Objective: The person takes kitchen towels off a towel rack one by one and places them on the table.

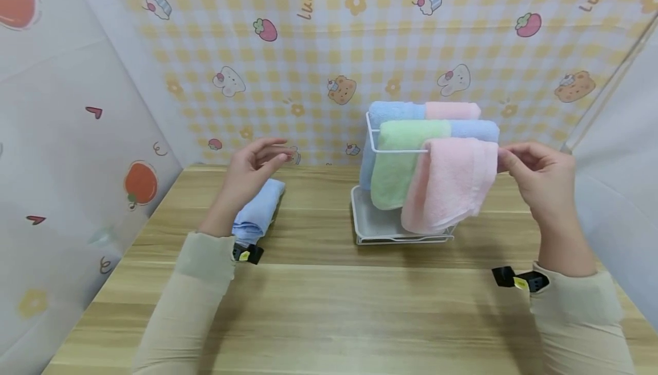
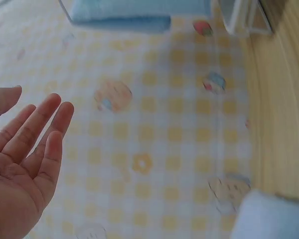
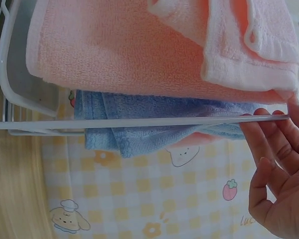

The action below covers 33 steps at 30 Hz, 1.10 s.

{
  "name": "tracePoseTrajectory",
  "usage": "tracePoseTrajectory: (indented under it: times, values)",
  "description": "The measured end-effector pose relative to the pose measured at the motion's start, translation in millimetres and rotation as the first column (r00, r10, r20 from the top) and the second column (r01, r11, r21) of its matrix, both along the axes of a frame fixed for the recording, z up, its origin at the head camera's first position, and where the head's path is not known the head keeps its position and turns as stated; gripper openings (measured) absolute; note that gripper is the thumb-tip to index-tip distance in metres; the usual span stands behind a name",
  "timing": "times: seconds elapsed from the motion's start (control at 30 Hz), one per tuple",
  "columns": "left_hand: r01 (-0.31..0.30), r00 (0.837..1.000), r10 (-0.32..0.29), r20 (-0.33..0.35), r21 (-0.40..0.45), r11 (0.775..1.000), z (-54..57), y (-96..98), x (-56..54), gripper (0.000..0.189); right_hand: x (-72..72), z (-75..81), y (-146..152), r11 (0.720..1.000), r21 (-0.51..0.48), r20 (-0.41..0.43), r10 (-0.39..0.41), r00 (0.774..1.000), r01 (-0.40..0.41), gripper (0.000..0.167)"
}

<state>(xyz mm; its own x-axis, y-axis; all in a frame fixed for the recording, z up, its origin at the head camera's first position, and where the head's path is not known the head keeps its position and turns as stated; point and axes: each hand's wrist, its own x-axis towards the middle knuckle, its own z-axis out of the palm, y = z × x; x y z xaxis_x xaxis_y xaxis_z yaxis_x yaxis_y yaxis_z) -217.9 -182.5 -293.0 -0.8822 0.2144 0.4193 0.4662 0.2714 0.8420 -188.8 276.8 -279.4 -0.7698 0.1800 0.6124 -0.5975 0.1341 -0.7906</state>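
head view: the pink towel (image 1: 454, 186) hangs on the near side of the white wire rack (image 1: 401, 151), which stands on the desk (image 1: 329, 318); a sideways tug by the right hand (image 1: 550, 178) could skew the towel or tip the rack, since the left hand (image 1: 252, 166) steadies nothing.

left wrist view: the fingers are loosely extended, holding nothing.

right wrist view: the bent fingers seem to pinch the towel's edge beside the rack's upright (image 3: 139, 122), and might catch that too.
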Motion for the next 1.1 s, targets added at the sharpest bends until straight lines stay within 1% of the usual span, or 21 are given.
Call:
tracePoseTrajectory:
  times: [0.1,0.13,0.27,0.37,0.43,0.5,0.57,0.63,0.73,0.83,0.93,1.1]
  values:
    - [0.085,0.996,-0.085,-0.013,0.016,0.996,9.1,21.4,6.8,0.033,2.7,-0.9,1.7,1.0,0.024,-0.031,0.019,0.999,-0.019,0.013]
    - [0.11,0.994,-0.109,-0.005,0.019,0.994,12.1,28.6,9.2,0.034,3.5,-1.6,2.6,0.999,0.028,-0.041,0.026,0.999,-0.025,0.013]
    - [0.188,0.982,-0.188,0.014,0.008,0.982,21.3,56.2,15.8,0.034,6.5,-4.7,6.3,0.999,0.024,-0.064,0.031,0.997,-0.03,0.012]
    - [0.24,0.971,-0.24,0.013,0.006,0.971,24.7,75.4,18.0,0.034,8.6,-6.1,7.9,0.999,0.0,-0.076,0.041,0.996,-0.041,0.01]
    - [0.276,0.961,-0.276,0.004,0.008,0.961,26.0,87.7,18.4,0.034,10.3,-6.4,8.4,0.998,-0.024,-0.082,0.051,0.995,-0.053,0.007]
    - [0.318,0.948,-0.318,-0.008,0.013,0.948,27.0,100.0,18.4,0.036,12.1,-6.3,8.3,0.997,-0.05,-0.083,0.052,0.995,-0.057,0.004]
    - [0.362,0.932,-0.362,-0.012,0.018,0.932,28.7,112.0,19.0,0.039,13.6,-5.7,7.5,0.997,-0.064,-0.075,0.036,0.997,-0.04,0.008]
    - [0.397,0.918,-0.397,-0.01,0.018,0.918,30.1,123.7,19.4,0.042,14.4,-5.6,6.8,0.995,-0.088,-0.073,0.035,0.997,-0.042,0.012]
    - [0.428,0.904,-0.428,0.001,0.02,0.904,31.5,139.0,20.3,0.047,14.7,-6.4,6.3,0.993,-0.105,-0.08,0.039,0.996,-0.047,0.01]
    - [0.429,0.903,-0.429,0.021,0.006,0.903,31.5,151.2,21.4,0.052,14.1,-7.4,5.9,0.99,-0.123,-0.1,0.056,0.993,-0.069,0.007]
    - [0.439,0.898,-0.439,0.042,-0.005,0.898,31.0,161.7,22.9,0.056,13.4,-9.0,4.7,0.982,-0.161,-0.12,0.077,0.99,-0.096,0.006]
    - [0.466,0.882,-0.466,0.072,0.008,0.885,28.5,175.2,23.8,0.059,12.6,-11.4,1.4,0.967,-0.225,-0.13,0.095,0.987,-0.123,0.01]
